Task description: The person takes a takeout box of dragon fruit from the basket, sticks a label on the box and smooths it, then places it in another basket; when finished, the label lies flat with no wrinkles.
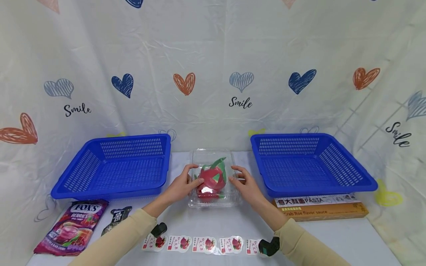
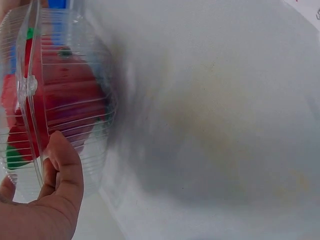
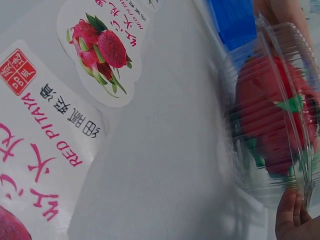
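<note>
A clear plastic clamshell box (image 1: 213, 153) stands at the middle of the white table. Inside it lies a red dragon fruit (image 1: 213, 177) with green scales; its lid looks closed. My left hand (image 1: 181, 187) grips the box's left side, thumb bent near the rim in the left wrist view. On the opposite side my right hand (image 1: 249, 187) holds the box, its fingertips at the seam in the right wrist view. Nearer to me lies a row of dragon fruit stickers (image 1: 204, 244) marked RED PITAYA, partly hidden by the wrist cameras.
Blue plastic baskets stand on both sides, one left (image 1: 110, 195) and one right (image 1: 319, 191). A purple FOX'S candy bag (image 1: 71, 231) and a small black packet (image 1: 116, 218) lie before the left basket. In front of the right one is a pasta box (image 1: 326, 211).
</note>
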`<act>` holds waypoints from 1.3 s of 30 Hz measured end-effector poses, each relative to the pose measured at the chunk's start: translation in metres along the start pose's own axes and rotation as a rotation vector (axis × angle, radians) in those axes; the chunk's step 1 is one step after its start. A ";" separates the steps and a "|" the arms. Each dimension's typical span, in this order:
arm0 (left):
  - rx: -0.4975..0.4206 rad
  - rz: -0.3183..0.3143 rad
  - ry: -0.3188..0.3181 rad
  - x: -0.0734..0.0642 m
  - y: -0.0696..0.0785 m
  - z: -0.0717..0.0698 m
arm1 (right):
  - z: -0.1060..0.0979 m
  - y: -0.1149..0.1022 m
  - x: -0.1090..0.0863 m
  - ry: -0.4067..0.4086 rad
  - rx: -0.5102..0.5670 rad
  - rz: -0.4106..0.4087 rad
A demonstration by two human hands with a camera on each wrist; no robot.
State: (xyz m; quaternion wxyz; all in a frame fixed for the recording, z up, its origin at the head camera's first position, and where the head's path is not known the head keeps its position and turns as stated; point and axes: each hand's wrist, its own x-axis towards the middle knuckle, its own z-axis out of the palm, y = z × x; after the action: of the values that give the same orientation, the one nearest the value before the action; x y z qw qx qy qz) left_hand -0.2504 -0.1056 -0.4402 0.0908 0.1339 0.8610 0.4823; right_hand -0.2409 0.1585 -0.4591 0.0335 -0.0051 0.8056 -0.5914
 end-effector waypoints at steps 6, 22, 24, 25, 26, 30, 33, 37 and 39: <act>-0.018 0.004 0.001 0.001 -0.002 0.001 | 0.000 0.000 0.000 -0.003 0.001 0.007; -0.123 0.003 0.038 0.005 -0.013 0.005 | 0.000 0.000 0.002 -0.006 0.014 -0.009; -0.130 0.005 0.042 0.007 -0.014 0.005 | 0.000 0.000 0.003 -0.007 0.020 -0.016; -0.131 0.004 0.041 0.007 -0.015 0.006 | -0.001 0.000 0.003 -0.008 0.023 -0.016; -0.133 0.001 0.041 0.008 -0.014 0.006 | -0.001 0.000 0.003 -0.008 0.024 -0.016; -0.140 -0.016 0.041 0.009 -0.014 0.006 | -0.001 -0.007 0.001 -0.016 0.027 -0.001; -0.142 -0.026 0.042 0.010 -0.014 0.005 | -0.002 -0.020 -0.006 -0.023 0.016 0.001; -0.168 -0.027 0.036 0.011 -0.015 0.006 | -0.003 -0.036 -0.016 -0.025 -0.011 -0.003; -0.191 -0.029 0.029 0.010 -0.016 0.007 | -0.003 -0.039 -0.019 -0.028 -0.019 0.000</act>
State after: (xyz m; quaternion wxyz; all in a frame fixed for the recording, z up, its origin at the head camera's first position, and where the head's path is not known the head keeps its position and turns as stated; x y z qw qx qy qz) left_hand -0.2606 -0.1050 -0.4575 0.0974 0.1052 0.8142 0.5626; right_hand -0.2237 0.1505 -0.4205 0.0447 -0.0139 0.8107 -0.5836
